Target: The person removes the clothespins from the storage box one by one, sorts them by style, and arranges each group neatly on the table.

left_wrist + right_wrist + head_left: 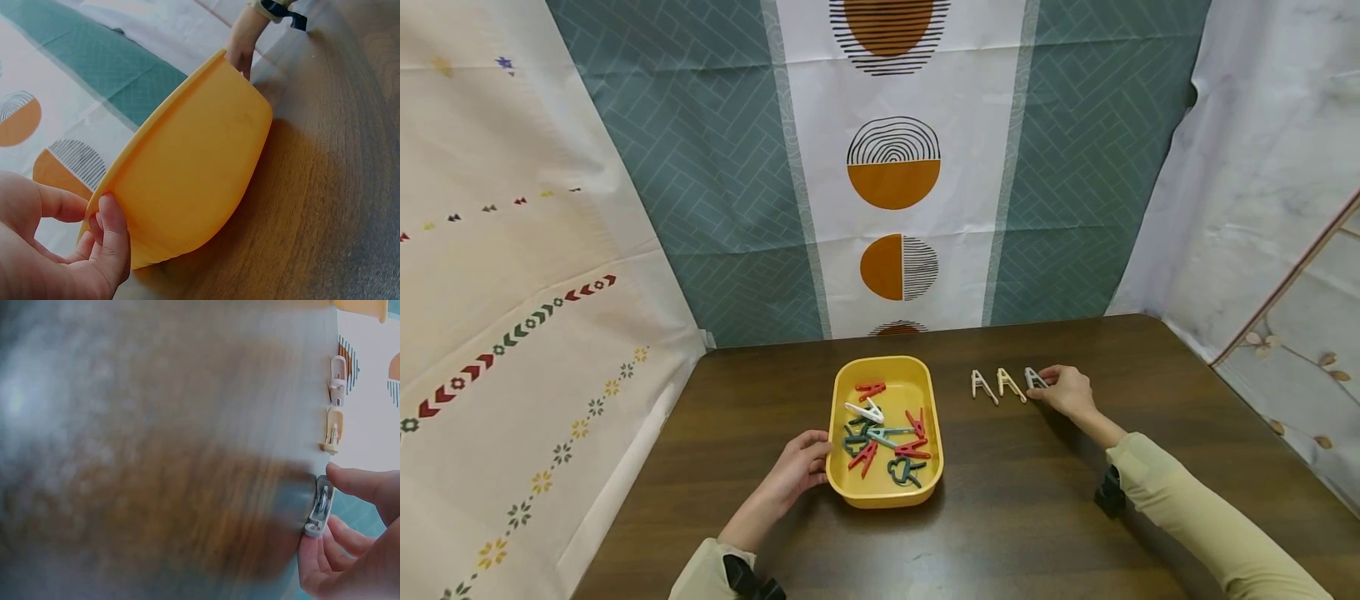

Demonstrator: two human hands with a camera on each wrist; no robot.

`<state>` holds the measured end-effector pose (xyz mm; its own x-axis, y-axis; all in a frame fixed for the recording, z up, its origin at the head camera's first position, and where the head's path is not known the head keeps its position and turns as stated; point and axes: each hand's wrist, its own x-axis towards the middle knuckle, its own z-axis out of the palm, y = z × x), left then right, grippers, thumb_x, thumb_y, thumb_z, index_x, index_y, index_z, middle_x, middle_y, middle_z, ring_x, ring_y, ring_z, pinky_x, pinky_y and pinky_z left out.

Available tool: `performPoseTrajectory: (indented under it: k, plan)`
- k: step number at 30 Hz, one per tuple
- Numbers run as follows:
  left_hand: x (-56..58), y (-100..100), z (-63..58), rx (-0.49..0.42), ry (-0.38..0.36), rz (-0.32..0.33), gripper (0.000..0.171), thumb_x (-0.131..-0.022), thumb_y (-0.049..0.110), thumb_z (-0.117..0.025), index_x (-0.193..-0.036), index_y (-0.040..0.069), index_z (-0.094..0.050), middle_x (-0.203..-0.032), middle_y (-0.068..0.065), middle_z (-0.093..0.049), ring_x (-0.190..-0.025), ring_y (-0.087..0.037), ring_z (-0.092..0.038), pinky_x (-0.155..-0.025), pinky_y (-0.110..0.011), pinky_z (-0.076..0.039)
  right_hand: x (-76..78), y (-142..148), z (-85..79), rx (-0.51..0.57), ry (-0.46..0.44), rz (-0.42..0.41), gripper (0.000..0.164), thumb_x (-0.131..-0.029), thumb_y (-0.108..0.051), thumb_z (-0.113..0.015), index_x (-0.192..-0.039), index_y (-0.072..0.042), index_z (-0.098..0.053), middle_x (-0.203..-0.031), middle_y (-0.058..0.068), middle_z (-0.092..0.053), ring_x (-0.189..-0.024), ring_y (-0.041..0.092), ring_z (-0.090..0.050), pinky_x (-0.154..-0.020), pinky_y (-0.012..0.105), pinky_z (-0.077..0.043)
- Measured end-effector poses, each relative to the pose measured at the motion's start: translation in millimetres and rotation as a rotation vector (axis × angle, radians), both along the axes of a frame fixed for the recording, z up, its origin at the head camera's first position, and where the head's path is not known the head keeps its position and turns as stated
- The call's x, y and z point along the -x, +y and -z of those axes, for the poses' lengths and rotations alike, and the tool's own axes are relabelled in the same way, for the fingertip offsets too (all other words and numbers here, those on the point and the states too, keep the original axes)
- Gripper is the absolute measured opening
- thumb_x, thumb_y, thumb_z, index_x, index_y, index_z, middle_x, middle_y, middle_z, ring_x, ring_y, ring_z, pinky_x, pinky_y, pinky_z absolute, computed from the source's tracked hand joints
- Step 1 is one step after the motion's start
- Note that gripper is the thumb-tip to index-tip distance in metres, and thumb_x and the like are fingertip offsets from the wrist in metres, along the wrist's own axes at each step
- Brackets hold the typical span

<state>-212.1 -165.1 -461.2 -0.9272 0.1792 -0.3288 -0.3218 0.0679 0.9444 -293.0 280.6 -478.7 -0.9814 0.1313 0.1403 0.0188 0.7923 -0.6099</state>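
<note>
My left hand (801, 467) pinches the left rim of a yellow plastic tub (886, 502), thumb on its outer wall in the left wrist view. Inside the tub lie several clothespins: a red clothespin (870, 389), a white clothespin (867, 412), a dark green clothespin (904, 472) and a pale blue-green one among others. To the right, my right hand (1069, 393) holds a grey clothespin (322, 505) between thumb and fingers, down at the tabletop. Left of it on the table, in a row, lie a cream-yellow clothespin (1011, 385) and a pinkish-white clothespin (983, 387).
The dark brown wooden table (992, 533) has its back edge against a patterned curtain (895, 275). Light cloth hangs on the left (512, 292) and on the right (1247, 208). A dark strap sits on each wrist.
</note>
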Motion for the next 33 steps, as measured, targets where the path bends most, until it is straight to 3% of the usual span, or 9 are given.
performPoseTrajectory:
  k: [10, 14, 20, 27, 33]
  plan:
    - [-1.2, 1, -0.4, -0.015, 0.008, 0.008, 0.035, -0.092, 0.015, -0.047, -0.12, -0.004, -0.037, -0.088, -0.007, -0.057, -0.07, -0.013, -0.056, -0.063, -0.026, -0.049, 1.1, -1, 0.9, 0.005, 0.021, 0.002, 0.043, -0.072, -0.023, -0.075, -0.102, 0.005, -0.063, -0.092, 0.022, -0.066, -0.078, 0.031, -0.06, -0.066, 0.037, -0.043]
    - [-1.5, 1, -0.6, -0.021, 0.02, 0.015, 0.035, -0.092, 0.014, -0.046, -0.12, -0.005, -0.037, -0.087, -0.005, -0.057, -0.07, -0.012, -0.056, -0.063, -0.025, -0.049, 1.3, 0, -0.9, 0.021, 0.057, -0.013, 0.044, -0.073, -0.023, -0.075, -0.104, 0.005, -0.062, -0.096, 0.023, -0.066, -0.082, 0.033, -0.061, -0.069, 0.041, -0.045]
    - [-1.3, 1, -0.9, -0.023, 0.031, 0.025, 0.036, -0.092, 0.014, -0.046, -0.12, -0.007, -0.037, -0.088, -0.005, -0.058, -0.07, -0.012, -0.057, -0.063, -0.025, -0.049, 2.0, -1, -6.4, 0.08, 0.12, -0.068, 0.045, -0.076, -0.02, -0.072, -0.111, 0.005, -0.059, -0.102, 0.024, -0.065, -0.09, 0.035, -0.061, -0.076, 0.047, -0.046]
    - [-0.5, -1, 1.7, -0.015, 0.021, 0.023, 0.036, -0.093, 0.014, -0.046, -0.12, -0.007, -0.037, -0.091, -0.008, -0.058, -0.071, -0.013, -0.057, -0.064, -0.026, -0.05, 3.5, -5, -8.8, 0.156, 0.108, -0.132, 0.047, -0.078, -0.02, -0.071, -0.118, 0.001, -0.056, -0.111, 0.023, -0.062, -0.098, 0.034, -0.061, -0.08, 0.046, -0.049]
    - [-2.5, 0, -3.6, -0.02, 0.019, 0.028, 0.036, -0.093, 0.014, -0.046, -0.12, -0.007, -0.036, -0.089, -0.006, -0.057, -0.071, -0.012, -0.056, -0.063, -0.025, -0.049, 6.0, -12, -9.1, 0.216, 0.102, -0.184, 0.045, -0.08, -0.017, -0.069, -0.12, -0.003, -0.054, -0.115, 0.022, -0.06, -0.101, 0.034, -0.061, -0.079, 0.044, -0.05]
